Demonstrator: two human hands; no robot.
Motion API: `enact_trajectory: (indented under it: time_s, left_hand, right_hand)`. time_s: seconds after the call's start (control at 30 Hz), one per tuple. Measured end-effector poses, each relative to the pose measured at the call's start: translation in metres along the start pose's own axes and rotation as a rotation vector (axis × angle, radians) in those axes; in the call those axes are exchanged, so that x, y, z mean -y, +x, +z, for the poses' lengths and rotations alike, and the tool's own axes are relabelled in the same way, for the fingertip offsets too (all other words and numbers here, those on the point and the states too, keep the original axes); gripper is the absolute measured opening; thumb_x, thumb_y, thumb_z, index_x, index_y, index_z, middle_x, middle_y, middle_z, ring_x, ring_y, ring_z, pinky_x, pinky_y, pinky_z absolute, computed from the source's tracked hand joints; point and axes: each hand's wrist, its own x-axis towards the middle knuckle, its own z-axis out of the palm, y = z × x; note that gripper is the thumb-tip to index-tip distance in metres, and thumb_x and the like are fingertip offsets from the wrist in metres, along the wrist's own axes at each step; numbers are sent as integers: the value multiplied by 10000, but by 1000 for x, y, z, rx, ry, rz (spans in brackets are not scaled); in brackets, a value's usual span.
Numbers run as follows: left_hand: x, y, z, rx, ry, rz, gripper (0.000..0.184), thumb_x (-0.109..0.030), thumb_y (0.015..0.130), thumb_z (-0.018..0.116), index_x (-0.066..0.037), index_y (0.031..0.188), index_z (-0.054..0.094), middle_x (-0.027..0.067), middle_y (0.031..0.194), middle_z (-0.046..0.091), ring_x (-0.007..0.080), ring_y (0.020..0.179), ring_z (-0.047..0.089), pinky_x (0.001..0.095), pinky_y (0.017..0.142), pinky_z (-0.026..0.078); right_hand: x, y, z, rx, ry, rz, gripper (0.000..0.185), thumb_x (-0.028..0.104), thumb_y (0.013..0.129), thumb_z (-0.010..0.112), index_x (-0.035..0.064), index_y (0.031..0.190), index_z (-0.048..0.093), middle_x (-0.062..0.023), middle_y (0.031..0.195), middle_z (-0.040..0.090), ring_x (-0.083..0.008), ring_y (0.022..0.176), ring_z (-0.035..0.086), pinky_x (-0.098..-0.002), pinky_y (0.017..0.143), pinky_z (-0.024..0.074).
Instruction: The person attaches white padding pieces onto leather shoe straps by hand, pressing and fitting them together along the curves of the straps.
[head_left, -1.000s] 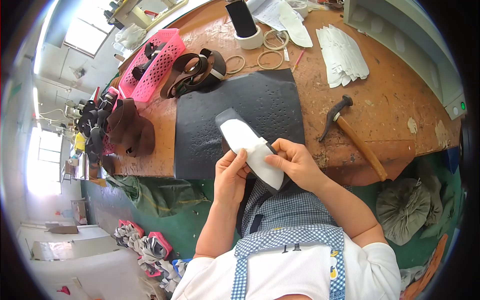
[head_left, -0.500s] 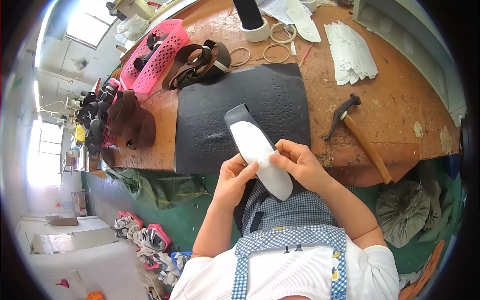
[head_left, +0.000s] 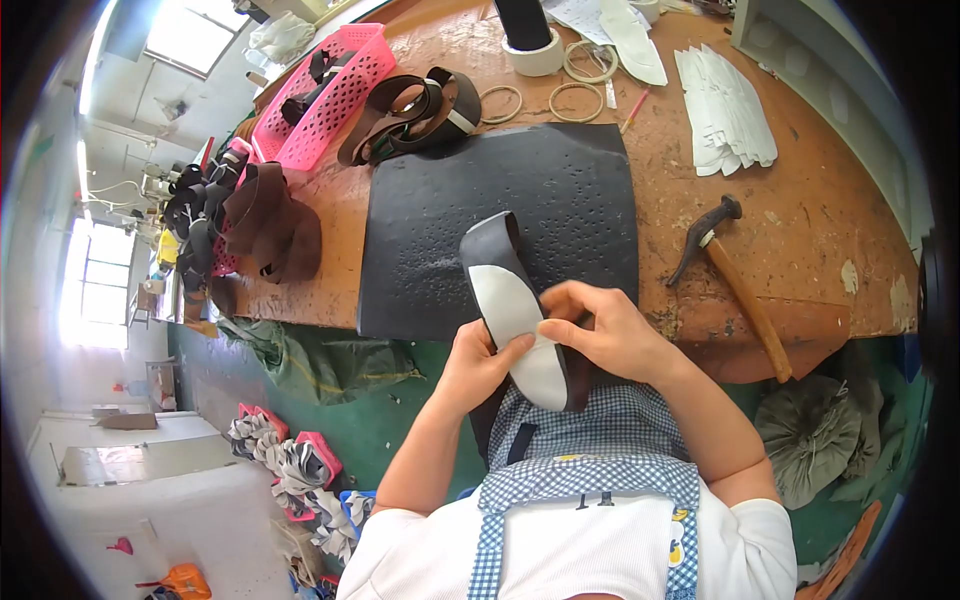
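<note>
A black strip that looks like a leather shoe upper (head_left: 490, 240) curves in a loop above my lap. A white lining piece (head_left: 505, 300) lies along its face. My left hand (head_left: 478, 365) is closed on the left edge, thumb pressed flat on the white piece. On the opposite edge, the thumb of my right hand (head_left: 605, 325) rests on the white piece, its index finger bent above and its other fingers partly hidden. Beyond both hands lies a pitted black mat (head_left: 430, 240) on the wooden bench (head_left: 690, 240).
A hammer (head_left: 745, 300) lies to the right, below a stack of white pieces (head_left: 725, 115). Dark bands (head_left: 400, 115) lie beside a pink basket (head_left: 320, 100) at the back left. Tape rings (head_left: 577, 102) and a white roll (head_left: 535, 58) sit at the back.
My right hand's index finger has lifted off the white piece. The upper has turned slightly and its white lining lies flatter. The whole view has shifted a little.
</note>
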Motion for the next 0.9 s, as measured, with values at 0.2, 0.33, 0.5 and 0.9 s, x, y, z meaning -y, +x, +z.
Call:
enact_trajectory:
  time_s: [0.2,0.33,0.5,0.9]
  left_hand:
    - [-14,-12,20,140,-31,-75,189,-68,941,592,74,1045,661,138,957,723,167,850,692,299,748,566]
    - [-11,-17,20,101,-204,-118,232,-92,957,555,87,1081,636,182,938,720,201,829,705,317,736,574]
    - [-43,-37,-8,140,-572,-14,213,-77,928,580,80,1064,629,223,877,700,264,773,702,325,699,566]
    - [-46,-38,-81,264,-695,428,137,-54,883,587,71,920,629,240,708,658,268,599,663,307,546,515]
  right_hand:
    - [0,29,13,-113,433,-12,174,82,896,666,-54,1005,649,-71,868,704,-83,780,630,-255,666,522]
    - [-8,35,17,-158,363,-56,130,67,910,646,-52,962,659,-54,859,701,-68,748,621,-247,630,523]
    - [8,33,-28,37,481,22,412,364,1031,471,-15,1075,626,-87,999,680,-148,919,656,-290,780,531]
    - [-25,19,28,734,1140,-298,680,443,842,725,-48,1271,532,-206,1108,669,-330,960,684,-417,781,547]
